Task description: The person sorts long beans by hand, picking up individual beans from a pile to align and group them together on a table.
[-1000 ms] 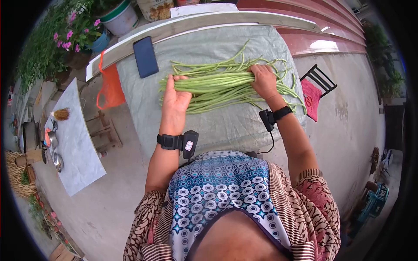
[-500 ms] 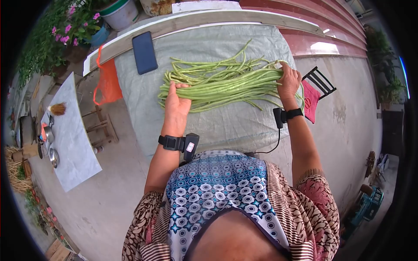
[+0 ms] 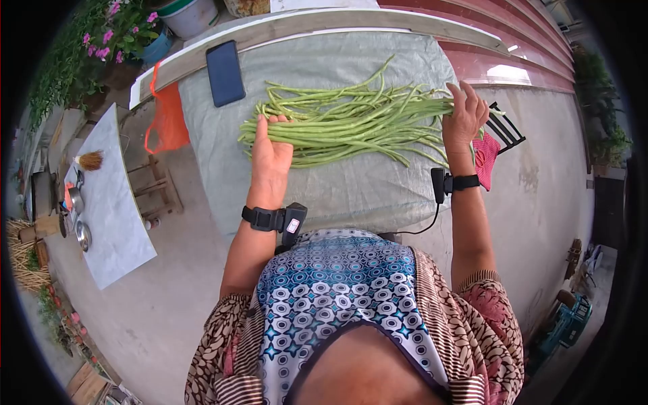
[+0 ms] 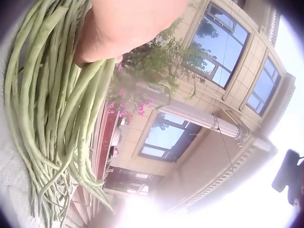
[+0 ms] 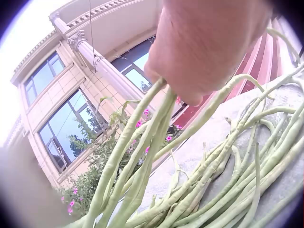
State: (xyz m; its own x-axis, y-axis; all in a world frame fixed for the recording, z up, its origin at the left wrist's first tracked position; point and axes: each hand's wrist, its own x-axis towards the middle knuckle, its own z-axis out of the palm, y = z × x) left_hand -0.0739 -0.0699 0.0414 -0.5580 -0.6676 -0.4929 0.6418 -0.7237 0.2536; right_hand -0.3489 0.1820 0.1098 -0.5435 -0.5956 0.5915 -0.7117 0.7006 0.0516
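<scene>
A loose bundle of long green beans [image 3: 351,131] lies across the cloth-covered table. At its left end my left hand [image 3: 272,156], palm turned up, grips several of the beans; in the left wrist view they run out from under the hand [image 4: 128,28]. Off the table's right edge, my right hand [image 3: 464,120] pinches the ends of a few beans. Close up in the right wrist view, these beans [image 5: 137,156] hang from the hand [image 5: 204,52], above others on the cloth. The right fingertips are hidden there.
A dark phone [image 3: 225,73] lies at the table's back left, near a long board [image 3: 304,28] along the far edge. An orange plastic bag [image 3: 169,121] hangs at the left side. A pink cloth on a black-framed stool [image 3: 503,131] stands to the right.
My right hand has moved right along the beans, from mid-bundle to past their right ends, and now pinches a few there. The left hand stays at the left end.
</scene>
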